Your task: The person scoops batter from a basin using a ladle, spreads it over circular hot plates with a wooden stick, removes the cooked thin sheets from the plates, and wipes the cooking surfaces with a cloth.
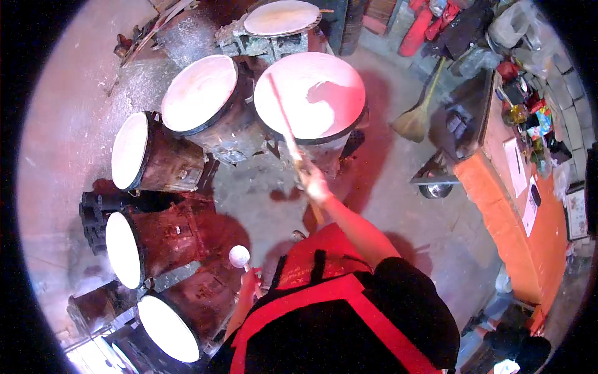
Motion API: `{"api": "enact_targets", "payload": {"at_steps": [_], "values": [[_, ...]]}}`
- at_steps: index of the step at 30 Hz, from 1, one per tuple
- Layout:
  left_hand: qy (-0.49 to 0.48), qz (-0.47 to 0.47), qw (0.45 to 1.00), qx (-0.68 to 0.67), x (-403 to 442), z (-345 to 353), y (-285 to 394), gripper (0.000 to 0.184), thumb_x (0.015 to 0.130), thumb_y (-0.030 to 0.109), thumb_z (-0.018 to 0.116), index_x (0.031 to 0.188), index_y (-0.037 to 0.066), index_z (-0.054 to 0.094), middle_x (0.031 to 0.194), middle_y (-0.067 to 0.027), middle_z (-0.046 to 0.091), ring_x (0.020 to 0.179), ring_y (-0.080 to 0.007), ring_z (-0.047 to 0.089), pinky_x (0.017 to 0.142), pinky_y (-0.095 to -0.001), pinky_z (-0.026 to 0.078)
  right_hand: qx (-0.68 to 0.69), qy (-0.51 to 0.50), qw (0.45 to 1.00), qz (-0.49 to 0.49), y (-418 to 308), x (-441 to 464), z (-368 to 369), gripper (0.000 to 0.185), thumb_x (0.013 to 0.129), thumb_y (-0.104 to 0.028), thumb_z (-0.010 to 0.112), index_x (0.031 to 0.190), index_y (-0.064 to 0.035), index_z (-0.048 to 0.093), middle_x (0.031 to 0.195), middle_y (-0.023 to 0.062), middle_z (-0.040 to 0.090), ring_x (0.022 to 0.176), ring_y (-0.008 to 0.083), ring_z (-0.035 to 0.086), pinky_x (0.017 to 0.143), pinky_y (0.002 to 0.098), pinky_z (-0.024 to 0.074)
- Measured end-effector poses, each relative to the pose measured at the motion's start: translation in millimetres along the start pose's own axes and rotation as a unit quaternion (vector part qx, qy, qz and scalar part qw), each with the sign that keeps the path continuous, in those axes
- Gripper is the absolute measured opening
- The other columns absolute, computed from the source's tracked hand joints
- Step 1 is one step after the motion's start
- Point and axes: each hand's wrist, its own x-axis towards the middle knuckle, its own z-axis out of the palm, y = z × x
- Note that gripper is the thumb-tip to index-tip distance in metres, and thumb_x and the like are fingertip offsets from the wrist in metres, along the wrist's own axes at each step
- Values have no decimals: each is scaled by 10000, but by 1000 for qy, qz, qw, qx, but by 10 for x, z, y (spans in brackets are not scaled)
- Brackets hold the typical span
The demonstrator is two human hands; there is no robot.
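My right hand (pixel 316 184) is closed round a long thin wooden stick (pixel 288 128). The stick's far end reaches over a round griddle (pixel 349 81) on top of a barrel-shaped stove (pixel 321 149). A bright white layer with a ragged edge covers part of that surface, and a pinkish patch shows at its right. Low at my left side, my left hand (pixel 250 283) grips the handle of what looks like a ladle, its round bowl (pixel 239 256) white. Beside that hand stand more barrel stoves with pale round tops, including one top (pixel 123 249) at the left.
Several pale-topped stoves curve round my left, one top (pixel 199 93) beside the front griddle. A round board (pixel 282 17) rests on blocks behind. A broom (pixel 417 118) leans at the right, near an orange counter (pixel 498 224) crowded with jars and packets.
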Motion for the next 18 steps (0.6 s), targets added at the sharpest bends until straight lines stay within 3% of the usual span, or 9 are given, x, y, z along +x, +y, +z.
{"api": "enact_targets", "payload": {"at_steps": [1, 2, 3, 5, 9, 10, 14, 16, 18], "values": [[-5, 12, 1000, -16, 1, 93, 99, 275, 878, 262, 522, 907, 33, 672, 575, 2, 431, 439, -106, 421, 384, -264, 342, 50, 15, 995, 88, -152, -148, -260, 367, 939, -203, 504, 1304, -169, 490, 989, 59, 600, 829, 149, 571, 634, 274, 500], [10, -16, 999, -31, 22, 207, 223, 289, 884, 269, 511, 915, 32, 673, 583, 3, 429, 441, -106, 414, 395, -263, 344, 160, -25, 985, 59, -189, -165, -565, 345, 944, -275, 486, 1283, -212, 497, 806, 24, 578, 606, 121, 536, 457, 262, 451], [25, -46, 998, -44, 30, 302, 338, 302, 890, 277, 499, 924, 32, 673, 591, 3, 427, 443, -105, 408, 406, -262, 347, 222, 25, 958, 182, -232, -200, -819, 379, 937, -323, 485, 1309, -253, 461, 675, -4, 517, 462, 98, 440, 395, 248, 379], [49, -164, 975, -143, 154, 480, 534, 299, 889, 263, 491, 960, 30, 665, 601, 16, 400, 447, -95, 390, 421, -248, 335, 145, 15, 970, 192, -488, -210, -1253, 285, 917, -327, 507, 1178, -213, 513, 665, 0, 514, 448, 109, 432, 379, 253, 342], [79, -102, 990, -58, 203, 984, 1151, 256, 886, 237, 526, 942, 25, 658, 611, 39, 379, 452, -61, 364, 411, -217, 303, 305, -11, 931, 202, -357, 141, -1333, 388, 931, -164, 489, 1315, -212, 465, 883, -20, 558, 614, 100, 494, 477, 246, 413], [71, -81, 991, -81, 231, 1091, 1230, 244, 887, 229, 529, 936, 29, 659, 612, 44, 375, 452, -55, 358, 410, -210, 297, 312, -2, 940, 135, 89, 287, -1192, 349, 925, -143, 498, 1274, -161, 502, 923, -22, 562, 687, 108, 510, 542, 245, 435], [63, -17, 991, -117, 196, 1535, 1677, 223, 895, 217, 530, 932, 40, 661, 629, 64, 358, 462, -28, 332, 407, -188, 280, 52, -142, 971, 183, -251, 140, -1533, 303, 896, -260, 572, 1188, -216, 508, 751, -26, 532, 493, 93, 438, 421, 238, 359], [83, -6, 992, -94, 89, 1773, 1960, 240, 900, 233, 528, 937, 38, 663, 638, 66, 361, 467, -24, 330, 406, -190, 279, 2, -106, 947, 305, -98, 295, -2047, 313, 902, -272, 566, 1204, -221, 501, 731, -32, 527, 492, 84, 434, 414, 234, 353], [90, 16, 994, -53, -18, 1951, 2089, 300, 932, 279, 497, 952, 32, 666, 654, 66, 383, 468, -20, 340, 403, -197, 282, 81, -123, 971, 186, -307, 420, -2348, 270, 919, -275, 539, 1179, -215, 498, 674, -31, 498, 476, 72, 416, 392, 234, 329]]}}
